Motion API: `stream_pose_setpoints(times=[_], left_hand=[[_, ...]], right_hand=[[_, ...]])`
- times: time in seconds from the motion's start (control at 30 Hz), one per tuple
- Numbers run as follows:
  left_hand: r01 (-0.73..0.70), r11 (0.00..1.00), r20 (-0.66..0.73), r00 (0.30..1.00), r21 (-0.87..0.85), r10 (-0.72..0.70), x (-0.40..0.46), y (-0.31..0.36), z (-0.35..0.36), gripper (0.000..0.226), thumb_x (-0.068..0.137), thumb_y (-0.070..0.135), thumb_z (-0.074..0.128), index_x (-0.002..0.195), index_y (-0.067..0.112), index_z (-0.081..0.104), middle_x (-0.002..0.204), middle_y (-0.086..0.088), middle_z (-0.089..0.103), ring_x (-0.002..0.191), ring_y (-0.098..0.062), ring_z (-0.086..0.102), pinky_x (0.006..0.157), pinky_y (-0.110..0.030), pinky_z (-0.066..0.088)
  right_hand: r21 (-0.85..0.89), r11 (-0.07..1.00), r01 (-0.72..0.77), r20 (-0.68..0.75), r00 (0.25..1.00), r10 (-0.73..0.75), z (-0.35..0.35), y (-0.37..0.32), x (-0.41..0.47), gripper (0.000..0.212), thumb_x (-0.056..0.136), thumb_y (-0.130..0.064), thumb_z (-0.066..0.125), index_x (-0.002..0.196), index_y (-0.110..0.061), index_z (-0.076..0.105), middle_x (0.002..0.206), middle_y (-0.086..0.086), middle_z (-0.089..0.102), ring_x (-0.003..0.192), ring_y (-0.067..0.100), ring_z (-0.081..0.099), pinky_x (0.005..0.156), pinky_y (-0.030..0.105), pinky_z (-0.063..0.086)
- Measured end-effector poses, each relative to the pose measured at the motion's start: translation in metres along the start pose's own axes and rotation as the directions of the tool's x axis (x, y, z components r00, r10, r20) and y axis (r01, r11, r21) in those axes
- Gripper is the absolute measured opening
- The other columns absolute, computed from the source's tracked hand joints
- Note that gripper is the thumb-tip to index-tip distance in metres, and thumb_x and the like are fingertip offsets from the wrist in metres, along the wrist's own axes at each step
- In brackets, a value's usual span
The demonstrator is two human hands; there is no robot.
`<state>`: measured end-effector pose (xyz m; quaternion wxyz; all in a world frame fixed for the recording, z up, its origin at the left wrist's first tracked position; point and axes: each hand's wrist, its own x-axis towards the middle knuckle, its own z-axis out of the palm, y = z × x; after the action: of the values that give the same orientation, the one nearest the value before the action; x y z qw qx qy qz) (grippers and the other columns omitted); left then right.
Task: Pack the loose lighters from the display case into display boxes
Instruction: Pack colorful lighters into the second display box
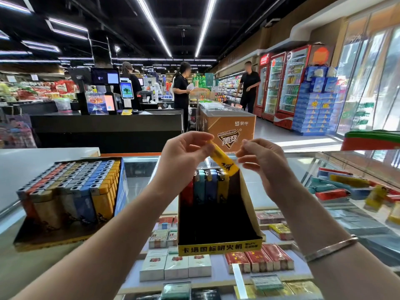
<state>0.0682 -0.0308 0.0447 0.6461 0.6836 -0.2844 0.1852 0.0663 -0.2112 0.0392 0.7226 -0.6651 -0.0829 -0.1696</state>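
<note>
My left hand (186, 151) pinches the top of a yellow lighter (223, 159), which slants down to the right over the back row of a black and yellow display box (218, 249). That box stands on the glass case top and holds one back row of red, teal, blue and yellow lighters (205, 187). Its front part is bare. My right hand (258, 158) hovers just right of the yellow lighter with fingers loosely curled, holding nothing. Loose lighters (337, 187) lie in a heap on the glass at the right.
A full display box of lighters (71, 191) sits on the counter at the left. Cigarette packs (175, 267) lie under the glass of the case. Behind stand a checkout counter (108, 124), an orange freezer (229, 126) and three people.
</note>
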Motion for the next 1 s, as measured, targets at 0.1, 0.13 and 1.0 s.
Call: stream_pose_setpoints(times=[0.1, 0.13, 1.0], left_hand=[[-0.119, 0.965, 0.082, 0.991, 0.232, 0.102, -0.003, -0.003, 0.003, 0.025, 0.08, 0.011, 0.07, 0.085, 0.036, 0.068, 0.076, 0.015, 0.068, 0.071, 0.001, 0.061, 0.067, -0.013, 0.048], [-0.166, 0.938, 0.118, 0.984, 0.305, 0.135, -0.004, -0.004, 0.005, 0.026, 0.079, 0.01, 0.07, 0.086, 0.035, 0.069, 0.078, 0.016, 0.066, 0.071, 0.001, 0.06, 0.067, -0.013, 0.048], [-0.648, 0.322, 0.578, 0.762, 0.691, 0.293, -0.015, -0.004, 0.021, 0.023, 0.076, 0.01, 0.074, 0.099, 0.014, 0.07, 0.079, -0.002, 0.06, 0.063, -0.02, 0.06, 0.05, -0.028, 0.048]], right_hand=[[-0.192, 0.974, -0.122, -0.043, 0.992, 0.116, -0.004, 0.008, 0.005, 0.013, 0.09, -0.015, 0.054, 0.079, -0.011, 0.06, 0.085, 0.009, 0.064, 0.081, 0.021, 0.058, 0.074, 0.033, 0.044], [-0.233, 0.957, -0.175, -0.012, 0.984, 0.177, -0.004, 0.01, 0.005, 0.011, 0.089, -0.014, 0.055, 0.081, -0.01, 0.061, 0.087, 0.01, 0.063, 0.083, 0.022, 0.057, 0.075, 0.034, 0.044], [-0.375, 0.9, -0.223, 0.14, 0.946, 0.292, 0.005, 0.016, 0.001, 0.009, 0.084, -0.005, 0.056, 0.089, -0.009, 0.063, 0.075, 0.005, 0.06, 0.073, 0.014, 0.058, 0.062, 0.024, 0.046]])
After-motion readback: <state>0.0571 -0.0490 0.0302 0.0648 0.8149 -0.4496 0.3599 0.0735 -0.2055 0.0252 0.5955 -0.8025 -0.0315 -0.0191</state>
